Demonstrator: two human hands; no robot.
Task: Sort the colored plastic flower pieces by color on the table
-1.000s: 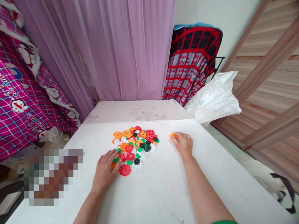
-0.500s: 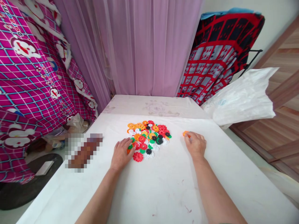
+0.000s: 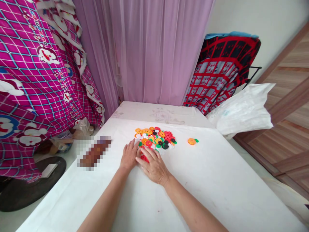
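Observation:
A pile of notched plastic discs (image 3: 166, 137), in red, orange, green, black and white, lies on the white-covered table. My left hand (image 3: 129, 155) rests at the pile's near left edge, fingers stretched forward. Over the front of the pile lies my right hand (image 3: 153, 164), palm down with fingers spread, covering some discs. A red disc (image 3: 145, 158) shows between the two hands. Apart from the pile, to the right, sit an orange disc (image 3: 191, 141) and a green disc (image 3: 196, 140), touching or joined; I cannot tell which.
A blurred-out brown object (image 3: 95, 154) lies at the table's left side. Beyond the right edge a white plastic bag (image 3: 243, 109) stands near a red and black cloth (image 3: 217, 74). Purple curtains (image 3: 154, 51) hang behind the table. A pink patterned blanket (image 3: 48, 80) hangs at left.
My right hand has left the orange disc at the right and moved left onto the pile's front. The orange and green discs now lie uncovered. My left hand stays by the pile.

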